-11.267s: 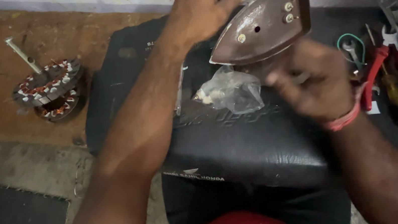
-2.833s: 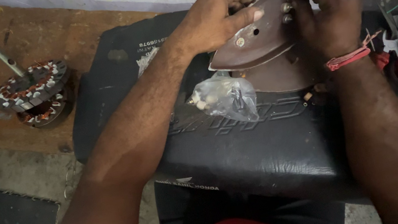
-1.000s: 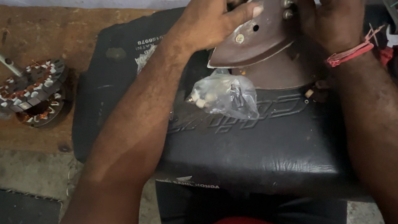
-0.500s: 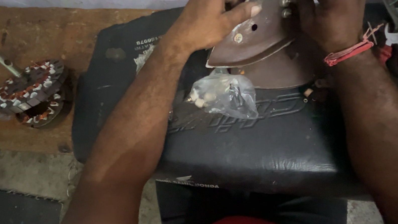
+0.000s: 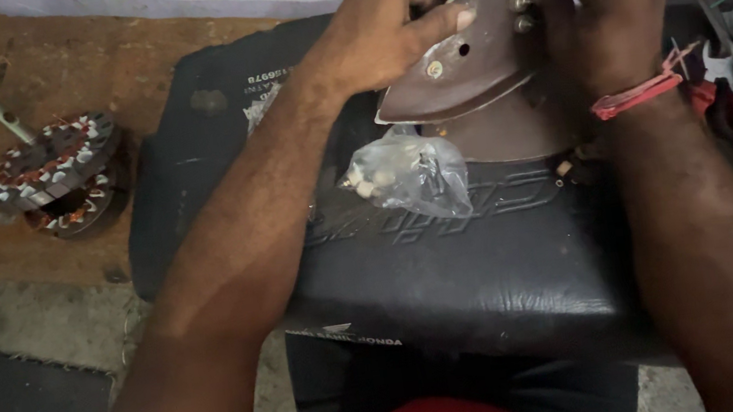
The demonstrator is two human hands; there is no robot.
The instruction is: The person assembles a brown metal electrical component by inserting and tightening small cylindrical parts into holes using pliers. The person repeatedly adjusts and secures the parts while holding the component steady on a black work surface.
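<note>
1. The left hand [image 5: 382, 32] has its grip closed around the rear part of a brown iron soleplate [image 5: 470, 58], thumb pressed flat on its face, holding it tilted up off the black padded seat [image 5: 449, 270] that serves here as the table.
2. The right hand [image 5: 607, 4] is at the plate's far end, fingertips pinched narrow around the small terminal screws [image 5: 518, 12] there. Whether it holds a loose nut or only the stud cannot be told, as the fingers cover it.
3. Judged from this, the step in hand is fitting or loosening the terminal hardware on the soleplate by finger.
4. The next move seems to call for a steady left-hand hold while the right fingers twist in a very small arc. The parts are tiny and would be easy to drop.
5. Just below the grips lies a clear plastic bag of small parts [image 5: 409, 173], and a second brown plate [image 5: 506, 128] sits under the raised one.
6. To the right of the right wrist, red-handled tools [image 5: 725, 87] crowd the seat's edge, so there is little room there.
7. Well to the left of the left arm, a wound motor stator [image 5: 51, 175] rests on the wooden board [image 5: 144, 65], well apart. The open room lies on the near, bare part of the seat.
</note>
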